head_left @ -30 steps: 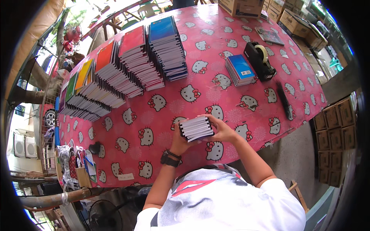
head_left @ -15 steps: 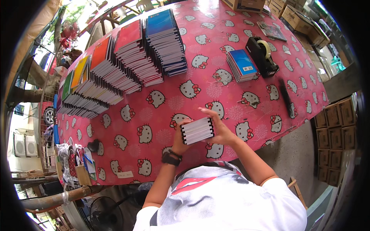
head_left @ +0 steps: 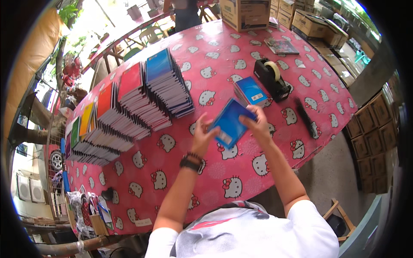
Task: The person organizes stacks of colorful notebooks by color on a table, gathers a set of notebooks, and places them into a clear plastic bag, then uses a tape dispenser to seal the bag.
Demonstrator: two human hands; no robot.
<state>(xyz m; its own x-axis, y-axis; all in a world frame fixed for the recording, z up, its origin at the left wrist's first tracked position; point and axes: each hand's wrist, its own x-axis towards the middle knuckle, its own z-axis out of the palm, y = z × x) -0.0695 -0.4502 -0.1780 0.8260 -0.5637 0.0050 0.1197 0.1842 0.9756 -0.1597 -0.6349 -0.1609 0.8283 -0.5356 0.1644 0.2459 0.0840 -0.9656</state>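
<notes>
Near frame centre, the right hand [head_left: 257, 122] is pinching the blue notebook stack [head_left: 235, 120]; the left hand [head_left: 203, 135] is touching its left side, grip unclear. The cover is now facing up instead of page edges, so the handling seems to be shifting coverward.

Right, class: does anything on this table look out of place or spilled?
I see no clear spill. The black bristle brush, lying near the tape dispenser, looks slightly odd among notebook stacks and stationery.
</notes>
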